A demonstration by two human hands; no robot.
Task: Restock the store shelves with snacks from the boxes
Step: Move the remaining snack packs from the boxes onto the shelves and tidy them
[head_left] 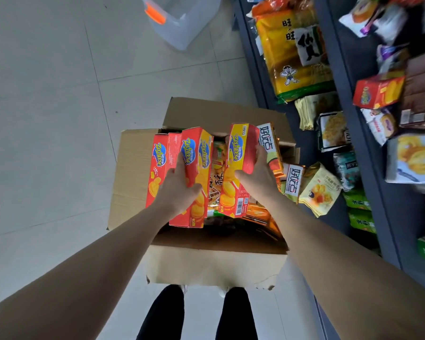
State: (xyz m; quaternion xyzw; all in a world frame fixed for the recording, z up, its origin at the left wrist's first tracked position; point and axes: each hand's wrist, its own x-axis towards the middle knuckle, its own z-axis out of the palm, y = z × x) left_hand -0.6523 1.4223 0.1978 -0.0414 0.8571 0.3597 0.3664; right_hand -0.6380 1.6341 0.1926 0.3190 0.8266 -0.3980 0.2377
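An open cardboard box stands on the floor in front of my feet, filled with snack packs. My left hand grips a red and yellow cheese-cracker carton above the box. A second carton of the same kind leans at the box's left side, behind my left hand. My right hand grips another matching carton, lifted over the box's middle. Orange and brown snack bags lie underneath in the box.
Dark shelves run along the right, stocked with yellow rice-cracker bags, a red cracker carton and several other packs. A clear plastic bin with an orange latch stands on the tiled floor at the top.
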